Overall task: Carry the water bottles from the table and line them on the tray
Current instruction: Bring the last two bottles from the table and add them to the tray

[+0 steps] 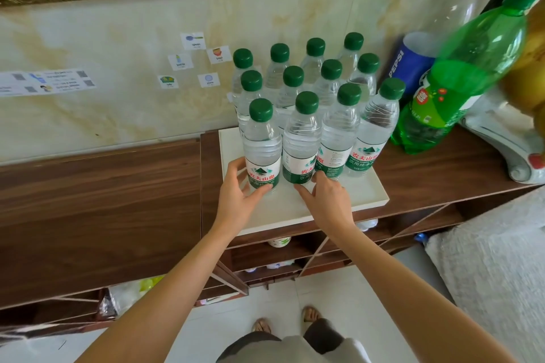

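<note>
Several clear water bottles with green caps stand upright in three rows on a white tray (339, 200) on a dark wooden shelf top. My left hand (239, 194) grips the base of the front-left bottle (262, 144), thumb on its left side and fingers curled round its front. My right hand (327, 197) has its fingers straight, with the fingertips touching the base of the second front bottle (302, 141). Two more front-row bottles (368, 138) stand to the right, untouched.
A large green soda bottle (460, 76) and a tall Pepsi bottle (413, 65) stand right of the tray. A white ornate object (507, 138) sits at the far right. The wooden top (97, 200) stretches left. Shelves below hold more bottles. A marbled wall with picture labels rises behind.
</note>
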Motion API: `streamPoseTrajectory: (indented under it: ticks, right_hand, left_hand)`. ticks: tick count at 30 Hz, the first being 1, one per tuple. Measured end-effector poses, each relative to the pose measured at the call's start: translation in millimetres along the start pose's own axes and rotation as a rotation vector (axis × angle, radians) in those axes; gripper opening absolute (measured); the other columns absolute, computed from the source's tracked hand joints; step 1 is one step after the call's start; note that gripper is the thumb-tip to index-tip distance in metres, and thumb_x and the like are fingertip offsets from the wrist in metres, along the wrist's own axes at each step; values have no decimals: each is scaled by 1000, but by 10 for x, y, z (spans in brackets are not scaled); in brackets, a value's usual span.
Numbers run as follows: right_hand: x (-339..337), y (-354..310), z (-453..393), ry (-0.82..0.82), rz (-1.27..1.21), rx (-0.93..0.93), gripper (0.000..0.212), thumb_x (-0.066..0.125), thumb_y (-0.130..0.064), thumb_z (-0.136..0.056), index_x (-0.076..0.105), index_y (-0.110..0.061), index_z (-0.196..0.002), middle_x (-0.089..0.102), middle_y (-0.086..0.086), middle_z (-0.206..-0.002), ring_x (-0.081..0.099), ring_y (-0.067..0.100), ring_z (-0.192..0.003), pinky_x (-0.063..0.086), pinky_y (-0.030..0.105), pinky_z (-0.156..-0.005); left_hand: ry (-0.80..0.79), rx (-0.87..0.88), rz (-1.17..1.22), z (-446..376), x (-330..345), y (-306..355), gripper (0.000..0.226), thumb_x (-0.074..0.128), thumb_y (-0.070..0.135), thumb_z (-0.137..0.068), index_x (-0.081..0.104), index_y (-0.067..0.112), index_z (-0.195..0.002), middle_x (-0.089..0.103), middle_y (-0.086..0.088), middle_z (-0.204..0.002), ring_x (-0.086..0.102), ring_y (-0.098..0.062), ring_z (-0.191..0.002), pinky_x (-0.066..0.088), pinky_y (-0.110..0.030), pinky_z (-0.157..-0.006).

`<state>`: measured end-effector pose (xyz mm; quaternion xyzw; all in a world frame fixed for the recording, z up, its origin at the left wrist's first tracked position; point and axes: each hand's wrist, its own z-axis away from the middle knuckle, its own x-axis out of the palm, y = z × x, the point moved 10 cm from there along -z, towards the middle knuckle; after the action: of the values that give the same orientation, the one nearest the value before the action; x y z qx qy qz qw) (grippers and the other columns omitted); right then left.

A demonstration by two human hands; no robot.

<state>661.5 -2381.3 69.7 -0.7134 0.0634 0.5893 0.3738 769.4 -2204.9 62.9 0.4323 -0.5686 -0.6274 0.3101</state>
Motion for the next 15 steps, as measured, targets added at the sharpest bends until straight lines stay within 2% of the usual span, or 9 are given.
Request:
streamPoseTrajectory:
  ticks: [2, 7, 9, 12, 15]
  right_hand:
    - [-3, 0, 0, 13, -13, -18, 43, 52, -49, -92, 53, -7, -103, 64, 8, -82, 61, 28, -75, 46, 34, -64]
    - [15, 6, 7, 33, -27, -34, 42, 52, -50, -92, 52, -8, -102, 63, 7, -79, 61, 26, -71, 48, 34, -63]
    - [20, 15, 18, 41, -44, -33, 45, 52, -50, -92, 54, -8, -106, 64, 6, -79, 62, 26, -72, 49, 34, -63]
    - [28, 15, 21, 47, -52, -35, 46, 52, -50, -92, 54, -8, -109, 63, 6, -79, 62, 24, -72, 49, 34, -64]
    - [43, 8, 18, 38, -48, -30, 45, 52, -49, -92, 54, -8, -109, 64, 7, -80, 62, 25, -73, 50, 35, -65]
  left_hand:
    - [18, -2, 7, 3, 17, -1, 63, 83, 12, -71, 47, 36, -117, 53, 31, -122, 52, -7, -124, 48, -41, -104]
    - [42, 11, 5, 12, 10, 17, 62, 84, 17, -70, 48, 49, -108, 56, 30, -118, 53, -6, -123, 50, -39, -102]
    - [41, 17, 4, 18, 9, 27, 61, 83, 17, -71, 48, 48, -110, 56, 27, -122, 52, -9, -125, 49, -40, -102]
    - [36, 27, 4, 32, 12, 24, 61, 82, 16, -73, 48, 36, -120, 55, 10, -132, 51, -13, -128, 48, -41, -103]
    - [28, 33, -1, 45, 21, 21, 62, 81, 16, -74, 48, 31, -125, 54, 8, -135, 50, -11, -128, 47, -39, -104]
